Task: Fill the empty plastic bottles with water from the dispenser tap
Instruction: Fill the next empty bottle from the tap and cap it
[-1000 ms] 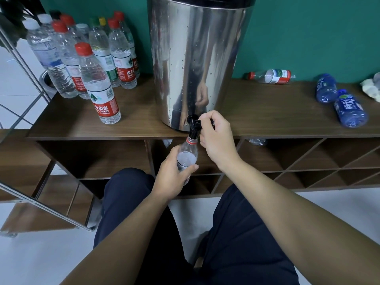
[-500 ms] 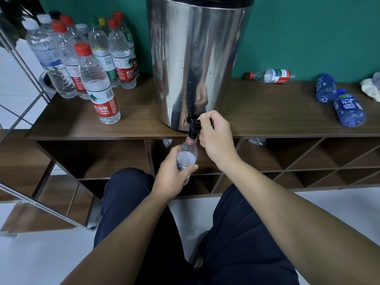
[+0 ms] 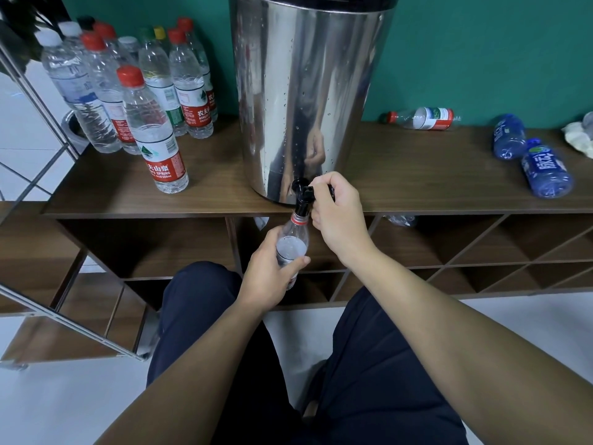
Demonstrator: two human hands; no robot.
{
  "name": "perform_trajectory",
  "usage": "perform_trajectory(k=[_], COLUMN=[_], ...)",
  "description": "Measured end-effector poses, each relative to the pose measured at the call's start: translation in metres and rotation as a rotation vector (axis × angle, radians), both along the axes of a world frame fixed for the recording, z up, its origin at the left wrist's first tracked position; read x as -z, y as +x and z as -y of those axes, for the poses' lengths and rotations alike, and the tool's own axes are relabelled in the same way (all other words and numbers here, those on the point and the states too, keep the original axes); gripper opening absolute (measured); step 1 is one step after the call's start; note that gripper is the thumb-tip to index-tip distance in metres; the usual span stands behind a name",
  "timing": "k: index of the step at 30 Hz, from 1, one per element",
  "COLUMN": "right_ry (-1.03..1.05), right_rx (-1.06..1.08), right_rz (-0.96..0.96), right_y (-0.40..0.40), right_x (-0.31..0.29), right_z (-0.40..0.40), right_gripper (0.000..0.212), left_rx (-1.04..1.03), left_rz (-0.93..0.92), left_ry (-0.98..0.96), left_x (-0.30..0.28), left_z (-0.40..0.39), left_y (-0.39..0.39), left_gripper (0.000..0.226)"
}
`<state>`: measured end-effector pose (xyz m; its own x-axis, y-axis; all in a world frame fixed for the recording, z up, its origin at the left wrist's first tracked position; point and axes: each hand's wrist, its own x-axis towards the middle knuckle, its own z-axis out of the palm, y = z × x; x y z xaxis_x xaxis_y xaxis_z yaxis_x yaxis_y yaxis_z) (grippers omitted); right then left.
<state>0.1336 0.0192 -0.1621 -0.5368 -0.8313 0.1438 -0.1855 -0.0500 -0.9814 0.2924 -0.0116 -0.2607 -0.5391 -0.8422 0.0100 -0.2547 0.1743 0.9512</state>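
A tall steel water dispenser (image 3: 298, 91) stands on the wooden shelf (image 3: 417, 175). Its black tap (image 3: 301, 197) juts over the front edge. My right hand (image 3: 337, 216) grips the tap's lever. My left hand (image 3: 268, 277) holds a clear plastic bottle (image 3: 291, 244) upright with its mouth right under the spout. The water level inside shows near the bottle's shoulder. The bottle's lower part is hidden by my fingers.
Several capped full bottles (image 3: 150, 130) stand at the shelf's left end. To the right lie a clear empty bottle (image 3: 423, 118), two blue bottles (image 3: 545, 168) and a crumpled white thing (image 3: 577, 139). Open cubbies (image 3: 465, 245) run below. A metal rack (image 3: 64, 319) is at the left.
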Motion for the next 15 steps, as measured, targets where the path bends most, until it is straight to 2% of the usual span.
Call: perform_trajectory(k=[15], right_ry=[0.015], right_rx=[-0.004], right_rz=[-0.007], right_y=[0.0020], right_x=[-0.0036], right_z=[-0.0021], right_gripper=[0.021], left_rx=[-0.013], left_rz=[0.002], left_ry=[0.008], left_x=[-0.0009], left_z=[0.0000], left_y=[-0.0002], left_gripper=[0.064])
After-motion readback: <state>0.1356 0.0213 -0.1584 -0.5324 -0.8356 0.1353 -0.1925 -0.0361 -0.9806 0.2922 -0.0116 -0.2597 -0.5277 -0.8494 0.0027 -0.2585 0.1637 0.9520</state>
